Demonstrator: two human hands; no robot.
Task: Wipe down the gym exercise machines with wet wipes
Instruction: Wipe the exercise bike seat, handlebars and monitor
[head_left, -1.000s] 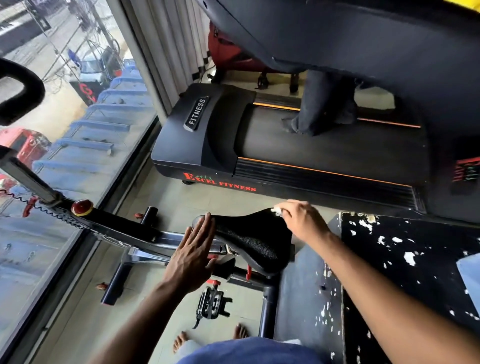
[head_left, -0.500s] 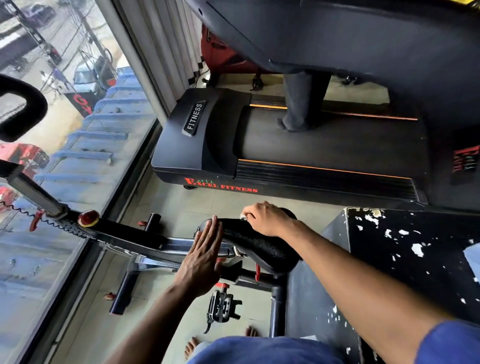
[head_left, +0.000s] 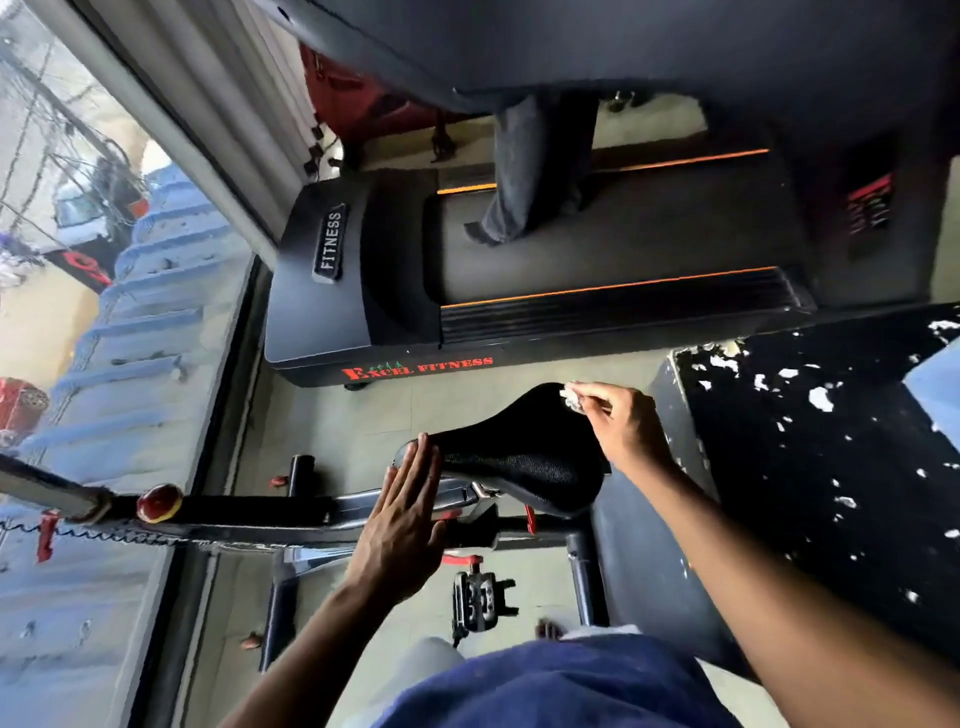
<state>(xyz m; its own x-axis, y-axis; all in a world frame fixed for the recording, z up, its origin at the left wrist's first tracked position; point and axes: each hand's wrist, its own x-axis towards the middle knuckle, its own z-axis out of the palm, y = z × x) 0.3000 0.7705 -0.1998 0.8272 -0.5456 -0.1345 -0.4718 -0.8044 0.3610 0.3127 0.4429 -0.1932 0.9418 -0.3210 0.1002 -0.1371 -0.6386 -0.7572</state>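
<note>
Two hands work at the black saddle (head_left: 519, 462) of an exercise bike (head_left: 249, 514), which we view from above. Our left hand (head_left: 402, 514) lies flat with straight, closed fingers, its fingertips (head_left: 422, 446) touching the narrow nose of the saddle at the left. Our right hand (head_left: 621, 423) pinches a small crumpled white wipe (head_left: 571, 397) between thumb and fingers and holds it against the far edge of the saddle's wide rear part. The saddle sits on a black post above the bike's frame; a red knob (head_left: 158, 501) marks the frame to the left, and a pedal (head_left: 478, 597) hangs below, near the tiled floor (head_left: 322, 415). Beyond the saddle stands a black treadmill (head_left: 363, 291) with orange trim, lettered "FITNESS" on its hood and "EXCEL FITNESS" in red on its side; another person's trouser leg (head_left: 524, 171) stands on its belt. To the right we see a black platform (head_left: 831, 467) with flaking white patches. A window (head_left: 104, 312) fills the left side, showing a street below.
</note>
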